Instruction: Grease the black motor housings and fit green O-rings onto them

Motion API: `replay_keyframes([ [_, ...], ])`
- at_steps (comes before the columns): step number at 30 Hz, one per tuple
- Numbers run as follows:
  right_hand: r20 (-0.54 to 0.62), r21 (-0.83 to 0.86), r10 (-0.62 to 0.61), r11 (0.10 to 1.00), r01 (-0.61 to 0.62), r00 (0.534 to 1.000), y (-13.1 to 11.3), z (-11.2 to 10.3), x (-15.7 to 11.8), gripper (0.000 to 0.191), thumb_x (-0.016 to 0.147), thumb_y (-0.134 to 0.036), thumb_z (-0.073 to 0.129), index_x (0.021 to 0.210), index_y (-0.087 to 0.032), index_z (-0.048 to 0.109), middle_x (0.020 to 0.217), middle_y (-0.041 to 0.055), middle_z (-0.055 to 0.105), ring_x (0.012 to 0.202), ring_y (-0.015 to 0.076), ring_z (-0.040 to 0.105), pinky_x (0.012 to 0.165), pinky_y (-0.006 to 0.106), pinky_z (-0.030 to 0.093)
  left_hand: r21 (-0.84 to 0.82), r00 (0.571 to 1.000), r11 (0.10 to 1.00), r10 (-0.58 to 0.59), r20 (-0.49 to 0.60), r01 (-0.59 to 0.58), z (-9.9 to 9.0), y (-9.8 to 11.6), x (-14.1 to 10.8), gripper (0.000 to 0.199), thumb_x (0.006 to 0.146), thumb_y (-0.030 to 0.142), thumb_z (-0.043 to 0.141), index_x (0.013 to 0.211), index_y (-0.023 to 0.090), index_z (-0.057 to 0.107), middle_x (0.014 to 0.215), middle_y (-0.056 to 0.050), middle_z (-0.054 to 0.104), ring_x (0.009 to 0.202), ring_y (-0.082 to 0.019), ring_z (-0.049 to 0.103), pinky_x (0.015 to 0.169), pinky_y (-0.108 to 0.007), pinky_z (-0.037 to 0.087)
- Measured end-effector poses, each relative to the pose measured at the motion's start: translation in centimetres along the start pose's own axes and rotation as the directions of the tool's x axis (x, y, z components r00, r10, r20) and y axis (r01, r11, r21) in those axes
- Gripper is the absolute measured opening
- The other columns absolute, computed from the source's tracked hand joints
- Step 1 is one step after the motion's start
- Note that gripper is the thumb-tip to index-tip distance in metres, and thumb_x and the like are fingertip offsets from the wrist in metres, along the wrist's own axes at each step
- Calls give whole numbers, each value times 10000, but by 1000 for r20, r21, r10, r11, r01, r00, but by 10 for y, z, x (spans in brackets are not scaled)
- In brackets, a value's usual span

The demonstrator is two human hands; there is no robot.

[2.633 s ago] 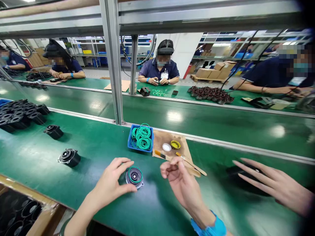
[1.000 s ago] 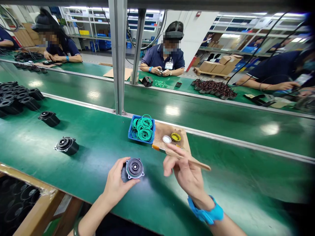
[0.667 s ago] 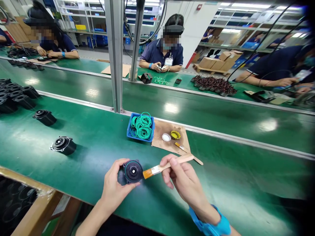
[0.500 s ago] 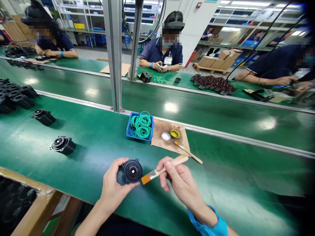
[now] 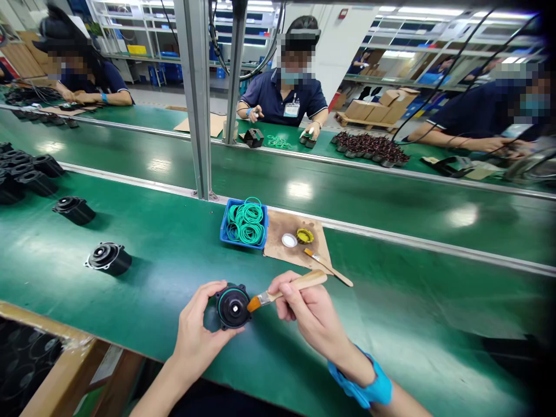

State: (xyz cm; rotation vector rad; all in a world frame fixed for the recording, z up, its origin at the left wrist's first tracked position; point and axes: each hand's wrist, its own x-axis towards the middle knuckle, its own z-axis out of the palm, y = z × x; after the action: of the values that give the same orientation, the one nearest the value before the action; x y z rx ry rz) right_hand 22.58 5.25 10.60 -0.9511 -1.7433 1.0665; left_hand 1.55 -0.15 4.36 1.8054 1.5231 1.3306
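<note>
My left hand (image 5: 197, 324) grips a round black motor housing (image 5: 234, 317) by its sides, with its end face turned up toward me. A green rubber ring (image 5: 223, 296) lies around the rim of that face, and a small pale spot marks its centre. In my right hand (image 5: 306, 310) is a paintbrush (image 5: 304, 282) with a wooden handle and orange bristles. The bristle tip meets the right edge of the housing, at the rim. My thumb and fingers pinch the brush near its metal ferrule.
A blue bin (image 5: 222, 234) of green rings stands beyond my hands. Beside it, stained cardboard (image 5: 278, 255) holds a yellow dish (image 5: 304, 236), a white lid (image 5: 289, 240) and a second brush (image 5: 328, 267). Two black housings (image 5: 108, 259) stand at left. A metal post (image 5: 195, 104) rises behind.
The brush has moved up and slightly left, and its bristles now press on the housing's right rim. Across the belt, a co-worker's hands have parted, one reaching to a dark part.
</note>
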Motion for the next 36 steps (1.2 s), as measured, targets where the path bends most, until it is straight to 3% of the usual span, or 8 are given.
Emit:
replay_keyframes([
  [3,5,-75,-101,992,101,995,-4,-3,5,566,1045,-383,418,552,-179,605,675,56,646,617,138,622,535,240,482,2,1000,1000,9,15,-9,-1,1,0,557,683,243,867,1175,228,606,1160,-90,720,1082,-269,702,947,-419,585],
  [8,44,-110,-165,979,169,985,-8,-4,12,563,1052,-349,404,543,-193,587,564,35,593,718,177,668,638,268,524,14,997,997,74,30,-74,-1,4,2,538,709,292,860,1175,224,600,1158,-98,724,1066,-266,713,928,-405,598],
  [17,140,-97,-241,962,256,960,-19,-3,16,540,1054,-346,400,579,-188,603,633,51,649,663,162,663,620,275,538,20,980,980,196,46,-197,0,8,3,456,807,291,783,1210,218,583,1169,-117,717,1084,-267,712,920,-390,607],
  [19,116,-64,-238,967,246,964,-21,-2,14,528,1048,-349,417,587,-187,619,618,48,644,629,154,658,580,256,543,47,979,978,203,26,-204,1,9,3,432,812,271,773,1194,213,581,1148,-116,714,1065,-261,714,910,-381,609],
  [23,-38,58,-110,992,112,993,-17,0,9,467,1004,-410,522,625,-177,666,585,31,631,455,117,600,401,203,505,135,972,964,234,-35,-227,4,9,2,376,813,221,745,1155,212,590,1092,-106,707,1018,-257,713,870,-370,614],
  [26,-115,121,-60,990,74,991,-13,3,8,462,974,-433,576,612,-163,673,595,35,655,407,103,598,379,187,507,203,958,943,282,-57,-265,4,10,1,344,825,175,704,1152,200,600,1085,-107,696,1013,-252,704,858,-358,609],
  [36,-137,9,-122,992,125,983,-11,15,8,471,990,-424,547,628,-164,699,639,45,692,420,105,626,410,185,546,324,937,893,346,-47,-314,5,9,-3,357,859,115,601,1204,205,569,1103,-109,664,1033,-262,659,868,-392,576],
])
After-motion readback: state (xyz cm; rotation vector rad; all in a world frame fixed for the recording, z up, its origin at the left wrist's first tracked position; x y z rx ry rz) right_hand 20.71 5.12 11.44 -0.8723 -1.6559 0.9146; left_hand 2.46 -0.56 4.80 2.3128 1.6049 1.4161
